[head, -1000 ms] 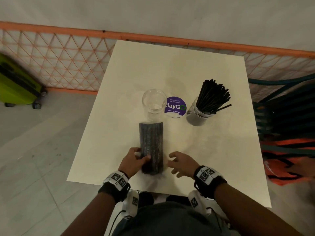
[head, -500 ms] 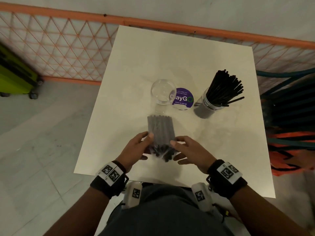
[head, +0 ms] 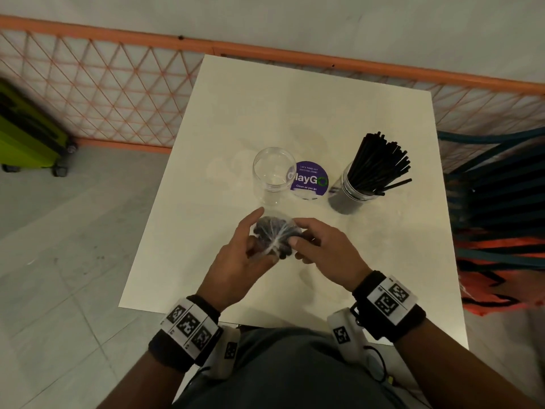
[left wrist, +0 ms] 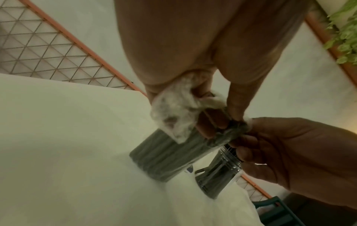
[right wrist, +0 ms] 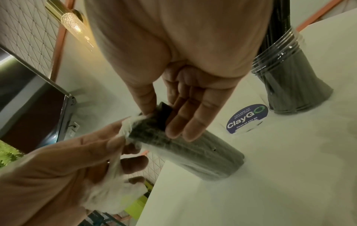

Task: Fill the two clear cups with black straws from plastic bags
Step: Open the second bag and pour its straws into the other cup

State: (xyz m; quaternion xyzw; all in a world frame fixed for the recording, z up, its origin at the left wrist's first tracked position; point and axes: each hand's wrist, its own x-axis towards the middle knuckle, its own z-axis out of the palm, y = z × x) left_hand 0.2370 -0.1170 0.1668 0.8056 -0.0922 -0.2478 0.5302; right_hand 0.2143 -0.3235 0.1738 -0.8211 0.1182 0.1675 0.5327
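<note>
A clear plastic bag of black straws stands on end on the white table, just in front of the empty clear cup. My left hand pinches the crumpled plastic at the bag's top. My right hand pinches the same top from the other side. In the left wrist view the bag leans on the table, with loose plastic bunched in my left fingers. The right wrist view shows my right thumb and fingers on the bag's upper end. A second clear cup at the right holds several black straws.
A round purple ClayGo sticker lies between the two cups. An orange mesh fence runs behind the table. A green wheeled case stands on the floor at the left, and dark and orange chairs are at the right.
The bag lay flat on the table a second ago under both hands. It was lifted and now stands on end, with both hands pinching its top.
</note>
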